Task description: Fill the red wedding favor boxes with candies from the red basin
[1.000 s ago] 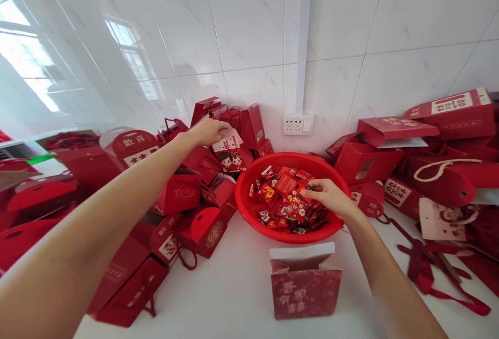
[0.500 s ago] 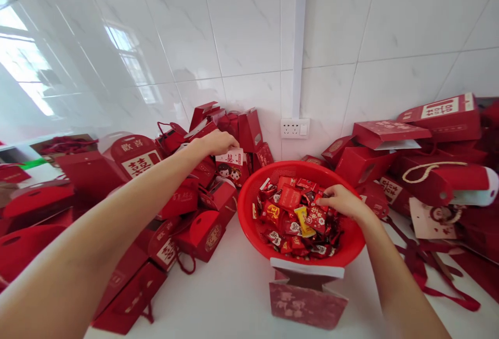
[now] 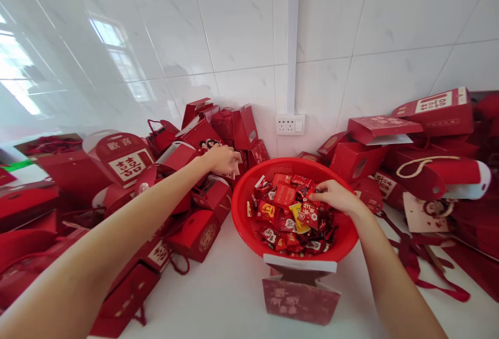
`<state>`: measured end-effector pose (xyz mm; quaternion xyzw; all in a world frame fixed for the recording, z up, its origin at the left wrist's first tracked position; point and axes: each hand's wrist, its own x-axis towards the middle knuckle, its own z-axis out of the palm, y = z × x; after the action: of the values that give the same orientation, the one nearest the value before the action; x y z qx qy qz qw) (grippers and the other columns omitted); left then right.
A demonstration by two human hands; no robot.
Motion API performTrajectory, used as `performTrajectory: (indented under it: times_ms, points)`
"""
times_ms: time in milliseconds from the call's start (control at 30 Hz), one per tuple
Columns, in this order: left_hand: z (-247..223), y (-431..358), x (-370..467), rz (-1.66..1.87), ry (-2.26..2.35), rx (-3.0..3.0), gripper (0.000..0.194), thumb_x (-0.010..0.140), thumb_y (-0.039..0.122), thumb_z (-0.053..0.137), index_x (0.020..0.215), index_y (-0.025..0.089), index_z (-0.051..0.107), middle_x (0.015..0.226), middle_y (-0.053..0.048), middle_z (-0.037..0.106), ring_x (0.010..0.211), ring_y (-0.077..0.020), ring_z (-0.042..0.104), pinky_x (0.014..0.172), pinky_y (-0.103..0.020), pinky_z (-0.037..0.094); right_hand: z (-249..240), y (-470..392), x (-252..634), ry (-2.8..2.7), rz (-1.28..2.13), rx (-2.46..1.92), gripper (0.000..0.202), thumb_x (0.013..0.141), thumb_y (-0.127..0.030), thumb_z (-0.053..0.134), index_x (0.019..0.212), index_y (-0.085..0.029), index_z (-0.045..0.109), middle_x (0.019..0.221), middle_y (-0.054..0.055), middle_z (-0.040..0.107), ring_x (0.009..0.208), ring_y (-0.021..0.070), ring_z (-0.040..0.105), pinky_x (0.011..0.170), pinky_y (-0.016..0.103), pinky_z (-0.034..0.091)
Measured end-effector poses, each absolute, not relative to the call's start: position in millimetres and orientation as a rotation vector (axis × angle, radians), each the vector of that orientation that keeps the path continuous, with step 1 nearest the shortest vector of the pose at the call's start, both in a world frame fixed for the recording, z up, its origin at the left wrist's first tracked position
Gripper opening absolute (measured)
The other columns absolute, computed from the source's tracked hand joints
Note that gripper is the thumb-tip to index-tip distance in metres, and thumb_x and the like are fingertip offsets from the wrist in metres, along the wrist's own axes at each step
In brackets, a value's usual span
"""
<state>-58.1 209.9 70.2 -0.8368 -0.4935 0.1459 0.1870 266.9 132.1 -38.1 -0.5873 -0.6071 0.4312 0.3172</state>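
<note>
My left hand is closed on the pale edge of a red gift box in the left-hand pile; most of that box hides behind my fingers. Just behind the hand lies another box printed with cartoon faces. Over the red plastic basket, my right hand pinches a red candy packet with white lettering. Wrapped candies, mostly red, fill the basket, and a yellow-wrapped candy sits next to the packet. In front of the basket a red paper box stands upright with its top open.
Piles of red gift boxes lie on the left and on the right of the white table. Loose dark red ribbons lie at right. Behind is a tiled wall with a power socket.
My left hand has shifted down over the box it holds, covering its printed front and uncovering the faces behind. My right hand keeps its pinch on the packet. The view has shifted slightly.
</note>
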Motion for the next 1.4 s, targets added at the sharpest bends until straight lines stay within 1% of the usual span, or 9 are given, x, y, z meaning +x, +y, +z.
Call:
performTrajectory:
  times_ms: [100, 200, 367, 433, 600, 800, 967, 1233, 1400]
  points:
    - [60, 206, -51, 0.277, -1.263, -2.474, 0.033, 0.088, 0.026, 0.051, 0.109, 0.022, 0.077, 0.113, -0.010, 0.074, 0.108, -0.0262, 0.068, 0.093, -0.034, 0.049, -37, 132, 265, -1.592, 1.111, -1.533, 0.030, 0.062, -0.034, 0.077, 0.052, -0.019, 0.054, 0.047, -0.004, 0.055, 0.044, 0.0097, 0.048, 0.046, 0.024, 0.033]
    - [46, 202, -43, 0.307, -1.332, -2.548, 0.037, 0.090, 0.018, 0.047, 0.112, 0.024, 0.076, 0.110, -0.008, 0.077, 0.102, -0.0221, 0.071, 0.088, -0.028, 0.051, -37, 132, 264, -1.586, 1.104, -1.524, 0.029, 0.061, -0.036, 0.079, 0.053, -0.019, 0.056, 0.049, -0.003, 0.057, 0.046, 0.0104, 0.049, 0.047, 0.024, 0.033]
    - [31, 204, -39, 0.319, -1.572, -2.429, 0.036, 0.088, 0.011, 0.044, 0.100, 0.008, 0.078, 0.102, -0.022, 0.076, 0.095, -0.0303, 0.074, 0.080, -0.034, 0.054, -38, 132, 265, -1.576, 1.069, -1.520, 0.029, 0.060, -0.038, 0.077, 0.053, -0.019, 0.057, 0.049, -0.003, 0.055, 0.046, 0.0105, 0.047, 0.047, 0.025, 0.032]
    - [29, 206, -39, 0.319, -1.627, -2.411, 0.035, 0.088, 0.011, 0.045, 0.098, 0.007, 0.077, 0.103, -0.024, 0.075, 0.095, -0.0311, 0.074, 0.080, -0.034, 0.055, -38, 133, 266, -1.566, 1.035, -1.516, 0.030, 0.060, -0.039, 0.077, 0.053, -0.019, 0.055, 0.049, -0.003, 0.055, 0.047, 0.0103, 0.046, 0.048, 0.025, 0.031]
    - [32, 202, -32, 0.271, -1.730, -2.429, 0.040, 0.090, 0.010, 0.041, 0.109, 0.013, 0.075, 0.117, -0.017, 0.074, 0.108, -0.0263, 0.071, 0.091, -0.030, 0.053, -38, 135, 267, -1.545, 0.977, -1.496, 0.028, 0.062, -0.042, 0.074, 0.058, -0.019, 0.057, 0.051, -0.004, 0.054, 0.048, 0.0103, 0.045, 0.049, 0.025, 0.030]
    - [33, 180, -19, 0.097, -1.861, -2.389, 0.044, 0.096, 0.024, 0.040, 0.132, 0.010, 0.061, 0.129, -0.022, 0.067, 0.114, -0.0327, 0.068, 0.094, -0.040, 0.054, -39, 136, 268, -1.548, 0.907, -1.440, 0.031, 0.062, -0.045, 0.072, 0.058, -0.020, 0.054, 0.051, -0.006, 0.049, 0.051, 0.0104, 0.043, 0.051, 0.025, 0.030]
    - [28, 150, -1, -0.127, -1.807, -2.456, 0.042, 0.095, 0.026, 0.044, 0.132, 0.015, 0.061, 0.136, -0.016, 0.064, 0.122, -0.0293, 0.064, 0.102, -0.038, 0.050, -42, 138, 270, -1.554, 0.891, -1.421, 0.031, 0.062, -0.044, 0.074, 0.056, -0.020, 0.055, 0.052, -0.003, 0.056, 0.053, 0.0117, 0.048, 0.053, 0.026, 0.033]
    - [0, 135, 31, -0.403, -1.631, -2.989, 0.029, 0.087, 0.019, 0.055, 0.105, 0.018, 0.077, 0.107, -0.007, 0.078, 0.101, -0.0254, 0.071, 0.096, -0.034, 0.052, -34, 130, 265, -1.471, 1.055, -1.360, 0.040, 0.059, -0.049, 0.081, 0.068, -0.021, 0.054, 0.059, -0.003, 0.060, 0.050, 0.0140, 0.058, 0.050, 0.027, 0.045]
    - [-18, 148, 62, -0.957, -1.910, -3.330, 0.028, 0.088, 0.029, 0.061, 0.108, 0.014, 0.074, 0.098, -0.006, 0.078, 0.087, -0.0202, 0.072, 0.081, -0.030, 0.056, -25, 122, 263, -1.433, 1.235, -1.207, 0.050, 0.048, -0.045, 0.092, 0.069, -0.019, 0.055, 0.058, -0.004, 0.063, 0.048, 0.0119, 0.059, 0.050, 0.025, 0.047]
